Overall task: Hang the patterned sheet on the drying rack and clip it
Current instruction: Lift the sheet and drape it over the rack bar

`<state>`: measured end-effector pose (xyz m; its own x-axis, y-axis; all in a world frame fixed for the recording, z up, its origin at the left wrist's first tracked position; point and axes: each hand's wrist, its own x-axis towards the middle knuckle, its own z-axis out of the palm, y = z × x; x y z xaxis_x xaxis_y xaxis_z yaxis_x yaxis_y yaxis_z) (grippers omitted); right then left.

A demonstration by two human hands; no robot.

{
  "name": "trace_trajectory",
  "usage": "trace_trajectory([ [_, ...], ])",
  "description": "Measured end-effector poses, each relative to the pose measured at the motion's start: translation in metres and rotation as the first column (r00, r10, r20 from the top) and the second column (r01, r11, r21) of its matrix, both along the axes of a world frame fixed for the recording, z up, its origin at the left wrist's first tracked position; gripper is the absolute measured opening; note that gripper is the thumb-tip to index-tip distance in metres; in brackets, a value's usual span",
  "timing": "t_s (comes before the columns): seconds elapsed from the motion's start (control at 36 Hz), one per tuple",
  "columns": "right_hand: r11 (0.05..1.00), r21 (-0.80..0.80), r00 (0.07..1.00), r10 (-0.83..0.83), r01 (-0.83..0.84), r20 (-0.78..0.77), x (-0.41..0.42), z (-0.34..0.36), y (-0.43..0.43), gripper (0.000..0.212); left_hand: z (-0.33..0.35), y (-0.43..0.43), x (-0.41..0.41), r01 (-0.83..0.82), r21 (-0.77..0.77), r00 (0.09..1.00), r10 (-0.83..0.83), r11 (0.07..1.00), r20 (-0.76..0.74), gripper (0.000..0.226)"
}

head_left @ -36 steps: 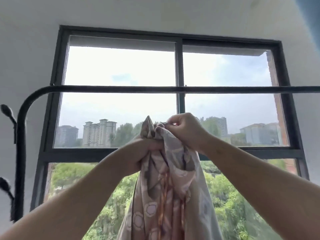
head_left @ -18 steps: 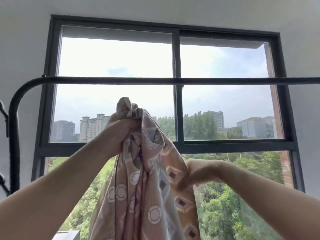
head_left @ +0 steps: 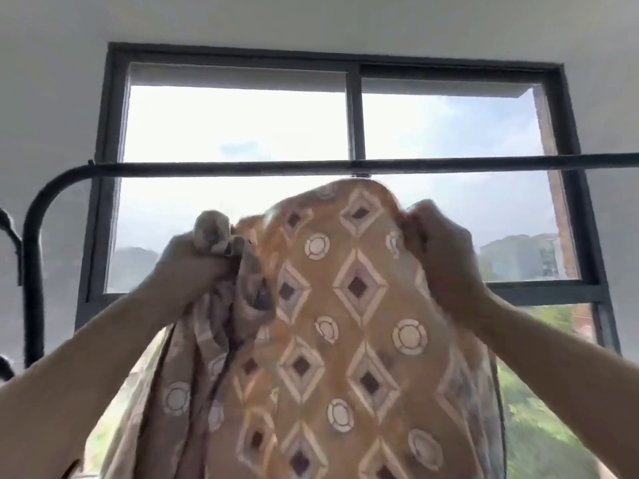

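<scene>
The patterned sheet [head_left: 332, 305], orange-tan with diamonds and circles, hangs spread between my raised hands. My left hand [head_left: 193, 261] grips a bunched part of its upper edge. My right hand [head_left: 439, 257] grips the upper edge further right. The sheet's top bulges up just below the black horizontal bar of the drying rack [head_left: 242, 166], which crosses the view above both hands. Whether the cloth touches the bar cannot be told. No clip is in view.
The rack's bar curves down into a black upright [head_left: 33, 271] at the left, with dark hooks [head_left: 8, 226] beside it. Behind the rack is a dark-framed window [head_left: 356, 112] showing sky, trees and buildings. White wall surrounds it.
My right hand rose from lower down and took the sheet's upper edge. Both hands lifted and spread the sheet, which now sits just under the bar. The view tilted upward.
</scene>
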<state>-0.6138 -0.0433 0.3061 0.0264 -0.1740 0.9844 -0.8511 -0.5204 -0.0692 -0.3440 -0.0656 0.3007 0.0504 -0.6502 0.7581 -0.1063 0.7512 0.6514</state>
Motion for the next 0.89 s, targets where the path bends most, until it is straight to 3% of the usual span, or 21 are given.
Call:
trace_trajectory([
  [0.03,0.964,0.214,0.973,-0.114,0.158,-0.203,0.003,-0.008,-0.006,0.024,-0.008,-0.002,-0.003,-0.053,0.082,0.993,0.044,0.995,0.112,0.019],
  [0.06,0.897,0.356,0.940,-0.152,0.261,-0.304,0.002,-0.013,-0.014,0.028,-0.014,-0.005,-0.006,-0.090,0.130,0.987,0.071,0.987,0.146,0.018],
  [0.08,0.888,0.397,0.956,-0.131,0.230,-0.262,-0.001,-0.013,-0.019,0.031,-0.017,-0.008,-0.007,-0.088,0.165,0.992,0.072,0.982,0.102,0.015],
  [0.11,0.916,0.385,0.990,-0.071,0.114,-0.125,-0.003,-0.009,-0.020,0.031,-0.018,-0.011,-0.006,-0.054,0.187,0.998,0.047,0.981,0.039,0.016],
  [0.17,0.960,0.277,0.998,0.003,-0.022,0.070,-0.003,-0.003,-0.019,0.025,-0.019,-0.012,-0.008,0.059,0.221,0.997,-0.045,0.974,-0.068,0.031],
  [0.28,0.938,0.298,0.984,0.153,-0.174,0.092,0.021,-0.001,-0.025,0.027,-0.018,0.000,-0.037,0.273,0.290,0.961,-0.275,0.917,-0.035,0.038],
  [0.39,0.827,0.337,0.892,0.431,-0.450,0.135,0.044,0.003,-0.026,0.033,-0.018,0.009,-0.066,0.399,0.364,0.893,-0.447,0.842,0.053,0.035],
  [0.44,0.761,0.363,0.841,0.516,-0.538,0.163,0.048,0.002,-0.022,0.032,-0.017,0.007,-0.071,0.394,0.344,0.893,-0.443,0.853,0.075,0.036],
  [0.56,0.666,0.472,0.811,0.532,-0.578,0.242,0.039,-0.005,-0.015,0.010,-0.014,0.003,-0.071,0.317,0.263,0.941,-0.338,0.911,0.035,0.036],
  [0.67,0.567,0.686,0.879,0.410,-0.455,0.245,0.027,-0.022,-0.018,0.017,-0.014,0.003,-0.069,0.261,0.216,0.964,-0.245,0.941,-0.099,0.021],
  [0.75,0.534,0.808,0.958,0.257,-0.248,0.124,0.025,-0.040,-0.027,0.013,-0.012,0.002,-0.066,0.244,0.206,0.962,-0.211,0.948,-0.172,0.017],
  [0.83,0.349,0.937,0.991,0.122,0.008,-0.054,0.021,-0.061,-0.034,0.008,-0.008,0.001,-0.059,0.246,0.161,0.953,-0.208,0.956,-0.222,0.020],
  [0.89,0.220,0.970,0.990,0.075,0.101,-0.120,0.013,-0.074,-0.038,0.019,-0.005,0.001,-0.053,0.244,0.140,0.949,-0.206,0.960,-0.238,0.022],
])
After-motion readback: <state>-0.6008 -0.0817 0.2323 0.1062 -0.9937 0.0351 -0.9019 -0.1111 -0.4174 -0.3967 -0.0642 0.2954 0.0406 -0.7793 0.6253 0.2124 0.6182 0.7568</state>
